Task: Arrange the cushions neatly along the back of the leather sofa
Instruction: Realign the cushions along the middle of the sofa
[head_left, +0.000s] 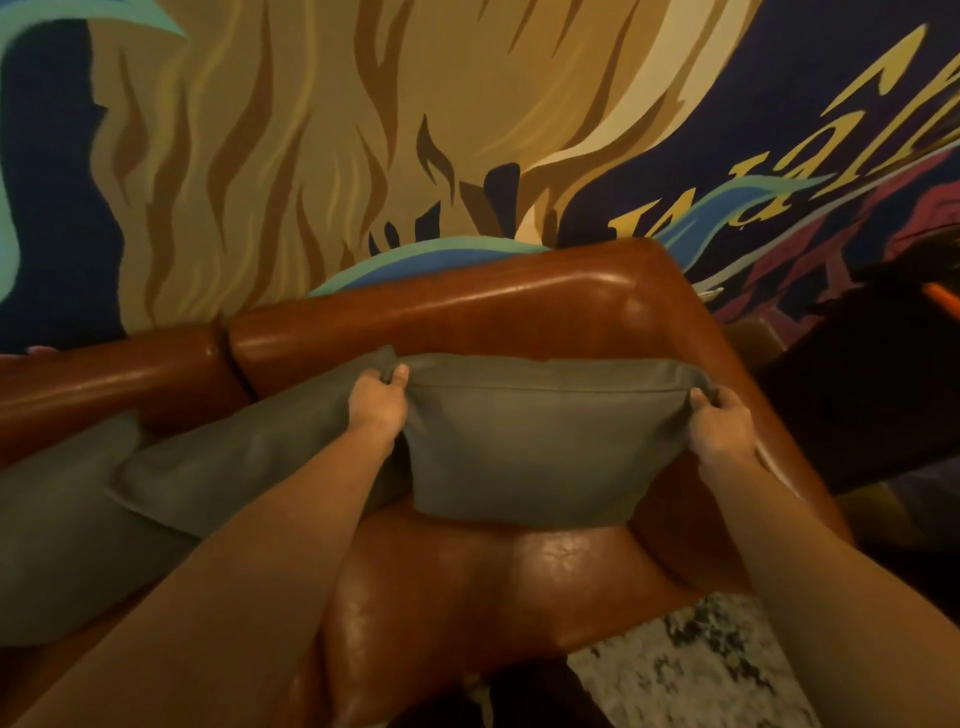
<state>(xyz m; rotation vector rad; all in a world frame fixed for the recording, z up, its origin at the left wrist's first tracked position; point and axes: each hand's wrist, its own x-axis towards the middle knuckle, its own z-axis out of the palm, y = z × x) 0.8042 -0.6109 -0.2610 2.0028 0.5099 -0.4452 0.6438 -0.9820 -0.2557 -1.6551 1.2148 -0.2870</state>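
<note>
The only writing in view is on the painted wall mural (779, 130) behind the sofa: large yellow letters (810, 156) on the dark blue part at the upper right. They are tilted and cut by the frame edge, so no whole word can be read.

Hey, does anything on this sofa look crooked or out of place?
Yes. The second grey cushion lies slumped and tilted on the seat, partly tucked behind the upright cushion both hands hold.
</note>
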